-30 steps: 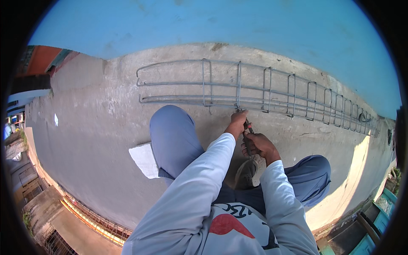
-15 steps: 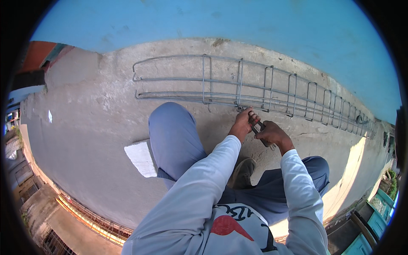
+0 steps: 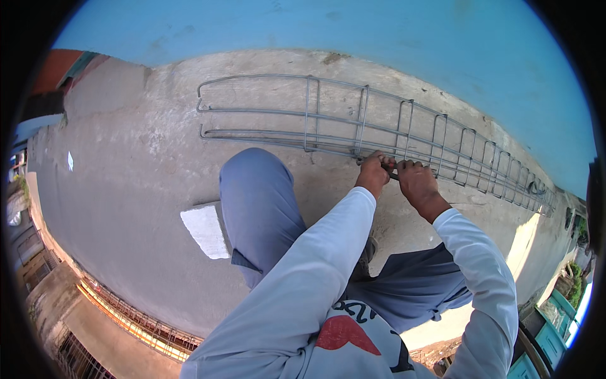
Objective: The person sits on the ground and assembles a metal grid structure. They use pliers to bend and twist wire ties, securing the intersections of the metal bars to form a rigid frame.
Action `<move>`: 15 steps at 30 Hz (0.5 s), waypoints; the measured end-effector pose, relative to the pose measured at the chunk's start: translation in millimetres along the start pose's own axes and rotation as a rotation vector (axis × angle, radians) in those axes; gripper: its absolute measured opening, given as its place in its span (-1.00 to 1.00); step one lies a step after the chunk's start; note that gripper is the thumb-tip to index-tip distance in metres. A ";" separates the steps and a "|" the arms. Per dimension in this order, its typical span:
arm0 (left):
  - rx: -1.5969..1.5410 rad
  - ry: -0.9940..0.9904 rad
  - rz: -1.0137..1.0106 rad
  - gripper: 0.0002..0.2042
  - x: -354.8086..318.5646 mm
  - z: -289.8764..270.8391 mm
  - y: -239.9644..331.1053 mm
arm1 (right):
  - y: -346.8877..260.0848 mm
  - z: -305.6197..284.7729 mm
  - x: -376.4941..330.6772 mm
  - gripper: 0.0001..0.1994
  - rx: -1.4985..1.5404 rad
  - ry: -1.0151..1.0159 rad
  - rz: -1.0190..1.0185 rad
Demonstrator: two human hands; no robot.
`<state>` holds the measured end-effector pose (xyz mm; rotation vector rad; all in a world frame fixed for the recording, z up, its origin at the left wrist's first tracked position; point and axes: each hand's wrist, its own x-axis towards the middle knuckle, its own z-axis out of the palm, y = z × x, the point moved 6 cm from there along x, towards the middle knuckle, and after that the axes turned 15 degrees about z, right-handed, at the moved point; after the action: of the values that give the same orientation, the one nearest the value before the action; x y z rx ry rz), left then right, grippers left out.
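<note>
A long grey steel rebar cage (image 3: pixel 353 120) lies on the concrete in front of me, its bars crossed by square stirrups. My left hand (image 3: pixel 375 170) is closed at the cage's near bar, by a stirrup corner, its fingers around one end of pliers (image 3: pixel 393 170) with dark and red handles. Just to its right, my right hand (image 3: pixel 418 184) is wrapped over the other end of the pliers, knuckles up. The jaws are hidden by my fingers. Whether the left fingers also hold thin wire, I cannot tell.
A white block (image 3: pixel 207 232) rests on the concrete floor (image 3: pixel 139 208) beside my bent left knee (image 3: pixel 257 189). A blue wall (image 3: pixel 379 38) rises behind the cage. More long steel bars (image 3: pixel 132 325) show at the lower left, beyond the floor's edge.
My right hand has turned over and moved up and right, bringing the pliers up to the cage's near bar. My left hand has shifted slightly up and right.
</note>
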<state>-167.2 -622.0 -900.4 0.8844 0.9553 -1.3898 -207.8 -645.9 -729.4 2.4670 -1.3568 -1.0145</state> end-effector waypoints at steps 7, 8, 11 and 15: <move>0.040 -0.083 0.060 -0.73 3.2 5.0 -2.4 | 6.7 -4.1 1.6 -0.75 0.041 -0.009 -0.004; 0.044 -0.111 0.073 -0.74 5.0 2.4 -0.5 | 5.9 0.9 1.9 -0.75 0.111 -0.048 0.022; 0.176 0.002 0.067 -0.76 4.3 -11.9 9.3 | -4.5 24.0 3.0 -0.75 0.325 -0.179 0.094; 0.411 -0.175 0.069 -0.65 -33.5 -34.4 18.0 | -8.5 56.7 -25.8 -0.78 0.762 -0.712 0.248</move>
<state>-148.6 -577.3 -883.4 1.0662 0.5072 -1.6036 -246.5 -610.1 -763.5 2.3247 -2.6044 -1.6295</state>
